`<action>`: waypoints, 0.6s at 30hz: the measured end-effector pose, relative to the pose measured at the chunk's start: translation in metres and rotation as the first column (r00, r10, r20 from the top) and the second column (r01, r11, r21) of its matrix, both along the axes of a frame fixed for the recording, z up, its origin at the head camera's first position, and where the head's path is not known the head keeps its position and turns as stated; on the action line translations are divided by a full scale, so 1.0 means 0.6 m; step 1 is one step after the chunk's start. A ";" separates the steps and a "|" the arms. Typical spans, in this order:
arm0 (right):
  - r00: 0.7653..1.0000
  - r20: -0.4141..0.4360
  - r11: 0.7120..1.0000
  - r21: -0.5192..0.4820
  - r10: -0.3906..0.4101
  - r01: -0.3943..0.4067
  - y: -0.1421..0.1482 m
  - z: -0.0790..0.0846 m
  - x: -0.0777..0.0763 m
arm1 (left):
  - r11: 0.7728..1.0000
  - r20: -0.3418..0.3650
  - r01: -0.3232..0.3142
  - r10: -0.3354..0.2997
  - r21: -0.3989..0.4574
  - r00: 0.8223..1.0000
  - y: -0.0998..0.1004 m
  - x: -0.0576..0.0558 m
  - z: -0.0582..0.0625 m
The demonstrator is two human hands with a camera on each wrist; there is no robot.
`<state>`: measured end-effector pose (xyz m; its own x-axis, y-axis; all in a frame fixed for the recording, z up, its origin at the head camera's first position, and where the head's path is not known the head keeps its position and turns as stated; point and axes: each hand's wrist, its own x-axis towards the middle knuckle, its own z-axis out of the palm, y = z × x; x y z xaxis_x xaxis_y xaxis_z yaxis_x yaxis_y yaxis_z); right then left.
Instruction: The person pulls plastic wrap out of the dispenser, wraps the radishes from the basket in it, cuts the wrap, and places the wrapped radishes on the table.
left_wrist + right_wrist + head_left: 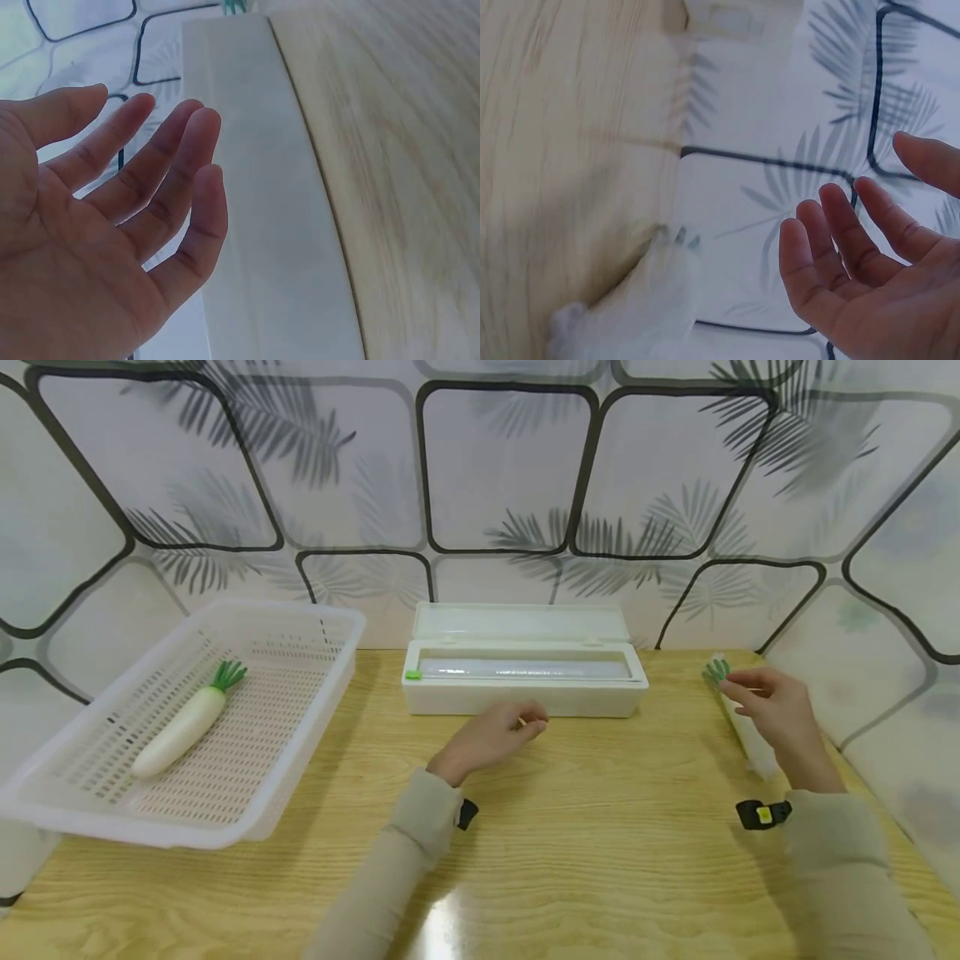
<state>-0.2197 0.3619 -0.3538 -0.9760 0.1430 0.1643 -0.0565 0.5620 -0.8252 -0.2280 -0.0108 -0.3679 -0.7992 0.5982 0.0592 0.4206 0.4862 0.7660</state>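
Note:
My left hand (495, 735) hovers just in front of a white cling film dispenser (525, 702), fingers loosely bent and holding nothing. The dispenser's lid (521, 622) stands raised at the back, and a roll of clear film (525, 669) shows inside. A green slider (413, 675) sits at its left end. On the right, my right hand (783, 710) is over a white radish wrapped in film (761, 756), partly covering it in the head view. The right wrist view shows relaxed fingers (840, 240) apart from the wrapped radish (645, 300), with nothing in them.
A white plastic basket (315, 727) stands on the left with an unwrapped white radish (180, 735), green-topped, lying in it. Patterned wall panels (510, 468) close off the back and sides of the wooden table (585, 860).

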 end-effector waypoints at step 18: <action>0.963 -0.205 0.976 0.165 0.173 -0.140 -0.086 -0.003 -0.007 | 0.969 -0.307 -0.230 0.247 0.091 0.919 -0.109 -0.008 0.016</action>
<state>-0.2241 0.3102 -0.3558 -0.9228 -0.0506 0.3820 -0.3217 0.6467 -0.6916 -0.2331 -0.0760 -0.3583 -0.8530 0.3818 0.3558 0.5201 0.5649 0.6407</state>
